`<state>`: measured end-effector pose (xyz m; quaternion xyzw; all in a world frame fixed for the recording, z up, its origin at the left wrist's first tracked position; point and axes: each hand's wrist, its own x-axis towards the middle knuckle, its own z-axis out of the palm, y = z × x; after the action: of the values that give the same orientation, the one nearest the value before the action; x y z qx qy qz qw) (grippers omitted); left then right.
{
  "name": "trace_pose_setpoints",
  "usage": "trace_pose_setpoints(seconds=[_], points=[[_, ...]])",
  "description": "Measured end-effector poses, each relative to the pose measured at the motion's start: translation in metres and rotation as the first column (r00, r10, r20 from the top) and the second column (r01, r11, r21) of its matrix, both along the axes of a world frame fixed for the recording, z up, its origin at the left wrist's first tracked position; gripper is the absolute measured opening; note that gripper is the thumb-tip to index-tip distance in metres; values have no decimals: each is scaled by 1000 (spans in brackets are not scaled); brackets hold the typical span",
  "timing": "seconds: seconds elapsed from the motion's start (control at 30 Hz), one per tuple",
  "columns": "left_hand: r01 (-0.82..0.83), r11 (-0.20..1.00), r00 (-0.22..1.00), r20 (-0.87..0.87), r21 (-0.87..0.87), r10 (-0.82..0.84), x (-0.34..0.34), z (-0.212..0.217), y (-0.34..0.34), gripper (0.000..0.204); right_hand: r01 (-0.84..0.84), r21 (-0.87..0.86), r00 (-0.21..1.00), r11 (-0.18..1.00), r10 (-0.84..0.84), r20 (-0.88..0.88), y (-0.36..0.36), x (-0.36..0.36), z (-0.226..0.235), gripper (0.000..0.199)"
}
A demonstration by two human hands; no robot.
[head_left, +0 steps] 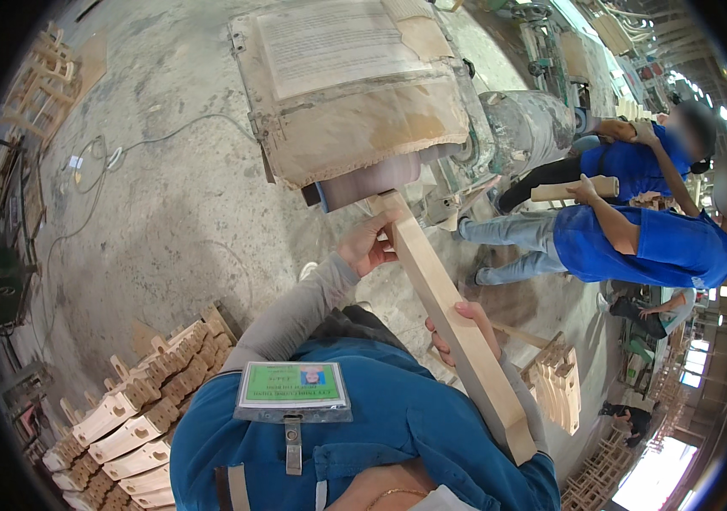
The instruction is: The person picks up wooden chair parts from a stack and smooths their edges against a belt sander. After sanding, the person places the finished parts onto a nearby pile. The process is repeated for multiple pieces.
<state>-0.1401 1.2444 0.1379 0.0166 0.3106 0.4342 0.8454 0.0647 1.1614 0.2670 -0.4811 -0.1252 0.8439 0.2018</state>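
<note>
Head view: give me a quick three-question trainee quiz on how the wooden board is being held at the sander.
1. True or false: both hands grip the wooden board.
2. Which hand is nearer the sanding drum? A) left hand B) right hand
3. Fill in: the stacked wooden parts lie on the floor to the person's ____.

Key: 1 true; 2 A; 3 left.
</note>
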Motion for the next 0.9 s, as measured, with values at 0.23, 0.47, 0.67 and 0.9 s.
trace_pose_setpoints(seconds=[0.23,0.47,0.67,0.9], points=[[-3,1000,1000,-15,-13,3,2,2,3,39,-12,26,999,1000,11,49,2,-6,4,61],[19,999,1000,11,26,-20,0,-7,5,43,9,-14,997,1000,-8,73,3,-5,2,52],[-4,999,999,-42,39,6,1,13,-10,45,-86,-24,993,996,87,85,-7,-1,9,57],[54,998,989,-141,32,-49,14,23,-22,51,-42,-229,999,973,48,21,-22,21,0,54]])
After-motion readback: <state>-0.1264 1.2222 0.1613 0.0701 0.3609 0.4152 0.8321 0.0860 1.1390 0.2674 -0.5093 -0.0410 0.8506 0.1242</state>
